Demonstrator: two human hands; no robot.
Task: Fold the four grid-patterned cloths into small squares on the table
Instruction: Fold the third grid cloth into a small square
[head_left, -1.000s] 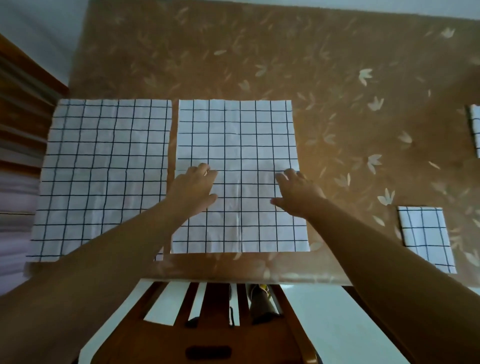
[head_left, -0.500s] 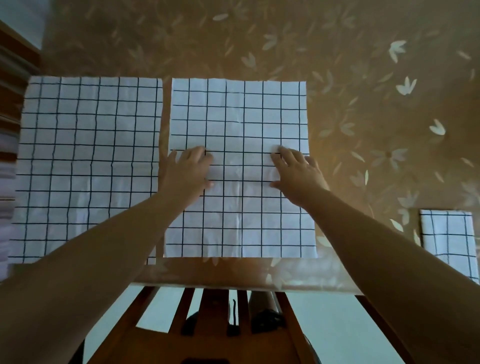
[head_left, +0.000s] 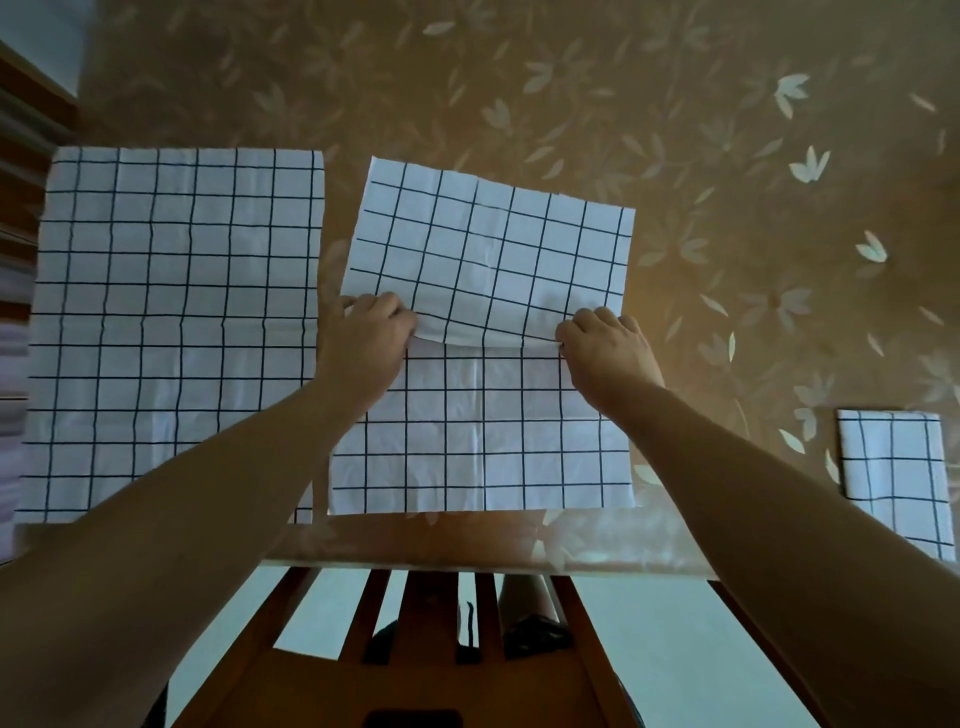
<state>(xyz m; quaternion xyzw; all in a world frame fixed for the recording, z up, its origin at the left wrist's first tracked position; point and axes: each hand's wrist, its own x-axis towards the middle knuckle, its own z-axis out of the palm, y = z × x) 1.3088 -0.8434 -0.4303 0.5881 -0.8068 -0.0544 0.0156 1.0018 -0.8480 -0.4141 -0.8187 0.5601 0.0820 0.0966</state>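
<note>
Fingers of both hands pinched on the far edge of the middle white cloth with dark grid lines (head_left: 488, 249), which I have lifted and am bringing toward me. My left hand (head_left: 363, 343) grips the left corner, thumb under, fingers curled over; my right hand (head_left: 605, 348) does the same at the right corner. Lifted half stands up tilted, its near half flat on the brown floral-print table (head_left: 675, 130), at 12 o'clock from my body.

Progress, as I judge it: one small folded grid-patterned square (head_left: 891, 457) sits at 3 o'clock near the table's right edge, done. Cloth in hand is on its first fold only, not yet creased. A second full-size white grid cloth (head_left: 171, 322) lies spread flat at 9 o'clock, untouched, just beside the one I hold. Fourth cloth not in view, cannot tell its state. So roughly one done, one started, at least one left.

Both forearms reach forward over the table edge, wrists level, elbows out. Wooden chair back (head_left: 431, 649) below, at 6 o'clock.
</note>
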